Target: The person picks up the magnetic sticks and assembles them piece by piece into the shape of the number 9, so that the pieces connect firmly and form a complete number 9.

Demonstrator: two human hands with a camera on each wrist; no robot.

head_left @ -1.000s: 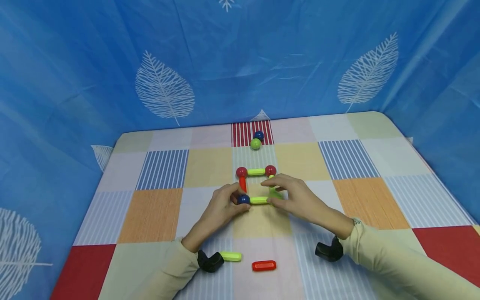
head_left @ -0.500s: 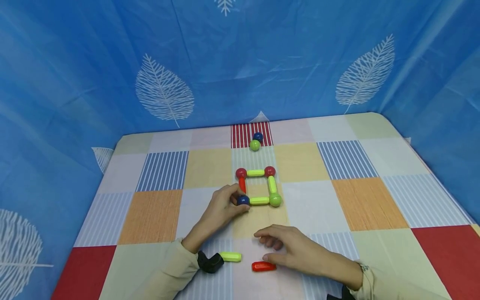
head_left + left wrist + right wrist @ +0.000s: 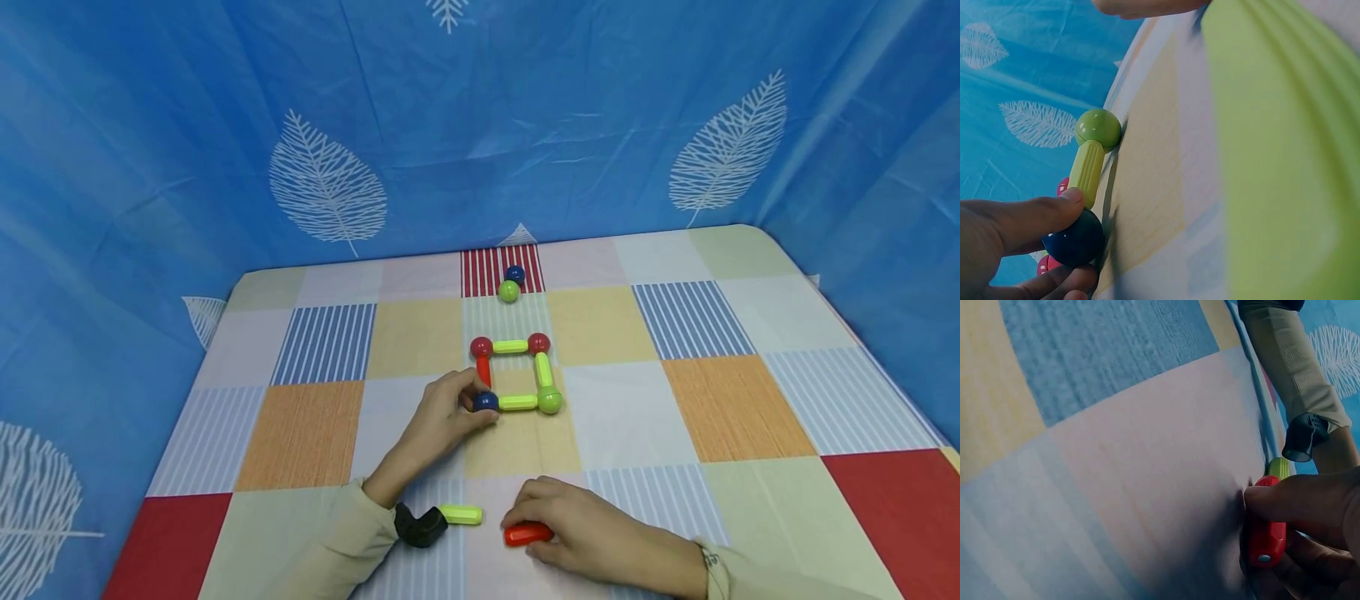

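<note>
In the head view a square of magnetic sticks and balls lies on the table, with red balls (image 3: 538, 343) at its far corners and a green ball (image 3: 550, 400) at the near right. Its near left corner is a blue ball (image 3: 486, 402), which my left hand (image 3: 442, 417) pinches between thumb and fingers. The left wrist view shows a yellow-green stick (image 3: 1087, 169) joining that blue ball to the green one. Closer to me, my right hand (image 3: 573, 529) grips a loose red stick (image 3: 1266, 540) by its sides, down at the cloth.
A loose yellow-green stick (image 3: 461, 514) lies beside the black wrist mount (image 3: 420, 527) on my left arm. Beyond the square, a second green ball (image 3: 508, 291) and a second blue ball (image 3: 515, 273) sit near the table's far edge. A blue curtain (image 3: 480, 125) hangs behind.
My right hand has left the green corner of the square, come back toward me, and closed its fingers on the red stick. My left hand stays at the blue ball.
</note>
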